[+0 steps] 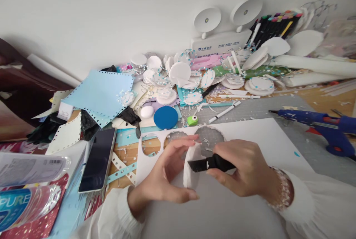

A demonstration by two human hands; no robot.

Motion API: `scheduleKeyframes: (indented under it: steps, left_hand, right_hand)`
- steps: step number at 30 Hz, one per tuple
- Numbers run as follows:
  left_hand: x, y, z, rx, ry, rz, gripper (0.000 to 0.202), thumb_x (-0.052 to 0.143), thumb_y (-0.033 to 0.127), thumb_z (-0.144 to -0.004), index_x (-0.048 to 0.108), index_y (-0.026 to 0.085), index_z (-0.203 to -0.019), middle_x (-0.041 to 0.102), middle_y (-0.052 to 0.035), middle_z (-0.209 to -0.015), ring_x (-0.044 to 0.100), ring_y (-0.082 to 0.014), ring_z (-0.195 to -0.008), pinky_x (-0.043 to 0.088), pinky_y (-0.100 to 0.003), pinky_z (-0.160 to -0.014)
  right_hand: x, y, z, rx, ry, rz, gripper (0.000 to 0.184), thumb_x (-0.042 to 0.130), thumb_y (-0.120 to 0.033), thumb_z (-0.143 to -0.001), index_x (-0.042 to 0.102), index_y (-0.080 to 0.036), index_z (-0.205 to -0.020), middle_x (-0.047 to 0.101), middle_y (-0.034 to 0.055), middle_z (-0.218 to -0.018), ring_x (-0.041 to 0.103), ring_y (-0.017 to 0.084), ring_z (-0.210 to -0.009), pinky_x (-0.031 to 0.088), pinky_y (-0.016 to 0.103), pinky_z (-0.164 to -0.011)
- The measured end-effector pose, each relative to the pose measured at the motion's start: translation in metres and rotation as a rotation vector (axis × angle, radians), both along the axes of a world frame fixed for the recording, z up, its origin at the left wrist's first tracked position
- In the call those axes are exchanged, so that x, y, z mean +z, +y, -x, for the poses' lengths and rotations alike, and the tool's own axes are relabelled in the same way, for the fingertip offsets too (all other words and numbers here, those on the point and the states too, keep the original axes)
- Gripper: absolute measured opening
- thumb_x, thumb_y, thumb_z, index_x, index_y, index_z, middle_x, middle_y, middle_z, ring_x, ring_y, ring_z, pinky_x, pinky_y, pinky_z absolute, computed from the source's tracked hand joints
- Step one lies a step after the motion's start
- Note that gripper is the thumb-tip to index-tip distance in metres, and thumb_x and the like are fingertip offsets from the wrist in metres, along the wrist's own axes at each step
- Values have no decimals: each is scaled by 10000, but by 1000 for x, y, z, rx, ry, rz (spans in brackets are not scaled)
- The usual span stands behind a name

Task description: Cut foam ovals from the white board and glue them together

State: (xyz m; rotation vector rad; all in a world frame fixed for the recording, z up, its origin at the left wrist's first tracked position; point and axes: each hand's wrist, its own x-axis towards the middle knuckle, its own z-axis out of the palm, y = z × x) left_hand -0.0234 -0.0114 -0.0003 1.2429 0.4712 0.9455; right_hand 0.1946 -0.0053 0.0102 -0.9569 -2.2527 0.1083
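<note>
My left hand [167, 174] curves round a thick white foam disc [191, 170], held on edge between the fingers above and the thumb below. My right hand [240, 168] is closed on the black handle of a utility knife [215, 163]. Its dark blade points left and lies against the side of the disc, whose edge looks rough. Under both hands spreads a white foam sheet [258, 131] with several round holes cut along its far left part. Just past the sheet are a green craft punch [192, 120] and a blue disc [165, 117].
A blue glue gun [319, 120] rests on the grey cutting mat [297, 105] at right. At left lie a phone [98, 159] and a plastic bottle [27, 203]. White discs with blue-beaded wire [207, 78] crowd the back, before a twin-lamp emergency light [221, 44]. A white pen [224, 111] lies nearer.
</note>
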Motion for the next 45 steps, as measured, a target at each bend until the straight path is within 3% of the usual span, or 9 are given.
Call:
scheduleKeyframes:
  steps: [7, 11, 17, 21, 25, 32, 35, 41, 45]
  left_hand:
    - [0, -1, -1, -84, -65, 131, 843, 898, 282, -531, 496, 303, -1272, 541, -72, -1222, 528, -297, -1142, 406, -428, -968]
    - [4, -1, 0, -70, -20, 116, 795, 838, 242, -590, 475, 296, -1296, 535, -81, -1288, 539, -303, -1156, 410, -427, -975]
    - [2, -2, 6, 111, 146, 251, 539, 745, 283, -758, 541, 239, -1254, 610, -79, -1210, 602, -254, -1064, 478, -325, -885]
    - [-1, -4, 8, 214, 134, 407, 405, 762, 274, -760, 584, 209, -1117, 683, -32, -970, 638, -170, -812, 496, -248, -720]
    - [1, -4, 7, 208, 127, 407, 417, 798, 277, -714, 574, 200, -1057, 668, -5, -861, 618, -147, -724, 479, -217, -635]
    - [8, -5, 7, 224, 263, 437, 366, 744, 388, -762, 542, 210, -1010, 625, 11, -809, 575, -121, -647, 442, -196, -558]
    - [9, -4, 8, 204, 303, 405, 349, 736, 389, -770, 569, 219, -1026, 619, 12, -824, 563, -112, -647, 438, -195, -572]
    - [4, 2, 7, 228, 142, 426, 363, 743, 326, -774, 624, 222, -1101, 636, -40, -1033, 604, -144, -787, 479, -204, -640]
    - [1, 5, 7, 240, 4, 516, 389, 724, 321, -793, 608, 251, -1157, 635, -22, -1017, 607, -129, -768, 477, -189, -628]
  right_hand:
    - [1, -4, 7, 51, 18, 13, 370, 471, -448, -926, 532, -174, -684, 500, -22, -515, 428, 118, -455, 290, 269, -479]
    - [1, -5, 8, 34, 25, -3, 365, 473, -446, -923, 527, -180, -678, 502, -21, -512, 430, 121, -450, 295, 272, -478]
    - [3, -6, 7, 44, 45, -22, 330, 434, -447, -934, 527, -192, -746, 536, -15, -527, 473, 139, -459, 326, 282, -478]
    - [3, -7, 6, 43, 92, -39, 266, 477, -447, -904, 528, -193, -846, 576, -12, -559, 537, 142, -478, 379, 278, -495]
    - [4, -7, 9, -57, 111, -72, 350, 596, -469, -764, 564, -171, -945, 539, -51, -515, 529, 120, -426, 398, 263, -485]
    - [2, -9, 11, 22, 63, -51, 115, 573, -200, -847, 589, -185, -959, 577, -52, -554, 538, 114, -455, 374, 275, -509]
    - [-1, -10, 10, 57, 50, -27, 140, 504, -106, -862, 595, -197, -920, 606, -35, -581, 552, 119, -483, 370, 280, -528]
    - [-2, -8, 3, -89, 112, -35, 142, 536, -96, -872, 590, -225, -898, 643, -34, -616, 557, 114, -510, 386, 270, -550]
    - [-3, -4, -2, -162, 133, -67, 194, 666, -195, -841, 534, -218, -700, 558, -41, -528, 484, 108, -461, 354, 277, -510]
